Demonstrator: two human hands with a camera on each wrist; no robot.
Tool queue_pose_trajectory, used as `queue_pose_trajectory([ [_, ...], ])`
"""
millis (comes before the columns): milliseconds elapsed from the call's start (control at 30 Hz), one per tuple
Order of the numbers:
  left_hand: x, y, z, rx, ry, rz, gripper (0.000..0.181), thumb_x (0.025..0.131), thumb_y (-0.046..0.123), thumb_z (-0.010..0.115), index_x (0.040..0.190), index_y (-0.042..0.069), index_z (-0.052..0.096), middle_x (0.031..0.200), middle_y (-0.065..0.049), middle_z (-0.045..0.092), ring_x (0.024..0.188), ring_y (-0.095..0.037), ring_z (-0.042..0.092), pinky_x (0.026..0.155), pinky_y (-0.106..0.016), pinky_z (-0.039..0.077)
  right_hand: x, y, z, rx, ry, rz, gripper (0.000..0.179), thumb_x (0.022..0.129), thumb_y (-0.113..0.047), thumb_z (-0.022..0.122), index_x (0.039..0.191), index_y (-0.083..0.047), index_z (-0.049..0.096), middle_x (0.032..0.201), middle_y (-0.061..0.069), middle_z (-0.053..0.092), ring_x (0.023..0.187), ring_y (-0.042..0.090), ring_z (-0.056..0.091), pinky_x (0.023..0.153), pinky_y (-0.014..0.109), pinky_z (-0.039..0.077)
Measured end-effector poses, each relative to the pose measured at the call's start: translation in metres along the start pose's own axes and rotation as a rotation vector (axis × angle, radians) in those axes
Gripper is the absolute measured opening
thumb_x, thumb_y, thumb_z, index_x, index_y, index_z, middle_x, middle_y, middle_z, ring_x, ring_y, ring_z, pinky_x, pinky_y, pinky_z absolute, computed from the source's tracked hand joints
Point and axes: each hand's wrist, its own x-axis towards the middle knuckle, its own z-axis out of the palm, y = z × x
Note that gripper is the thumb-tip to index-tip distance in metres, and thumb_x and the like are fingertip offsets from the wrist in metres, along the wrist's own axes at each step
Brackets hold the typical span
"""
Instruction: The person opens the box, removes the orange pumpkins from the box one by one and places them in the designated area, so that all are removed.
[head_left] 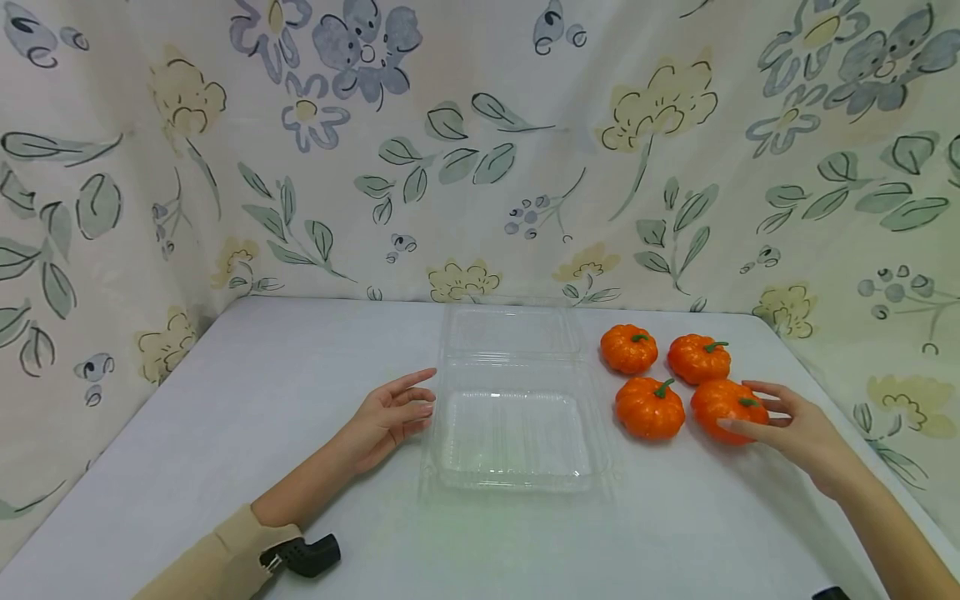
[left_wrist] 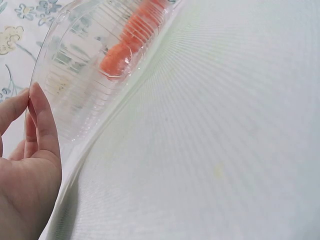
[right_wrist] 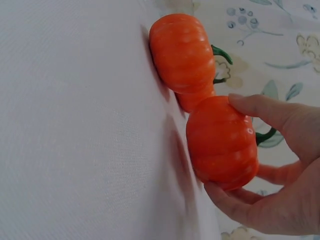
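My right hand [head_left: 806, 433] grips a small orange pumpkin [head_left: 729, 410] with a green stem, thumb on the near side and fingers on the far side. In the right wrist view the held pumpkin [right_wrist: 222, 142] sits beside two others; I cannot tell whether it still touches the table. Several like it are grouped there: a front-left pumpkin [head_left: 649, 410], a back-left pumpkin [head_left: 628, 350] and a back-right pumpkin [head_left: 698, 360]. Left of them lies a clear plastic clamshell container [head_left: 513, 482], lid folded back. My left hand [head_left: 386, 421] touches its left edge with extended fingers.
A white cloth covers the table [head_left: 285, 358]. Behind it and along both sides hangs a flower-patterned curtain [head_left: 465, 200]. The container's raised lid [head_left: 512, 329] lies toward the back edge. A black device [head_left: 303, 556] is strapped at the left sleeve.
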Motion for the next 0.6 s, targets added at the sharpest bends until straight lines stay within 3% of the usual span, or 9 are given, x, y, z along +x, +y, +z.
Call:
queue_pose_trajectory([
  [300,-0.0003,0.0,-0.0002,0.007,-0.001,0.006,0.066,0.103,-0.008,0.057,0.163,-0.003,0.031,0.109,0.003,0.066,0.092,-0.006,0.068,0.085,-0.021,0.061,0.0022,0.0006,0.0043,-0.013,-0.021,0.024,0.087,0.103,-0.039,0.067,0.159,0.01,0.022,0.15,0.048,0.027,0.127,0.064,0.042,0.098,0.063,0.056],
  [600,-0.0002,-0.0003,-0.0006,-0.002,-0.009,0.007,0.065,0.103,-0.008,0.057,0.163,-0.003,0.031,0.11,0.002,0.066,0.092,-0.007,0.068,0.085,-0.021,0.061,0.0054,0.0038,0.0056,-0.009,-0.038,0.046,0.09,0.103,-0.041,0.067,0.16,0.01,0.02,0.152,0.049,0.023,0.13,0.065,0.039,0.102,0.069,0.051],
])
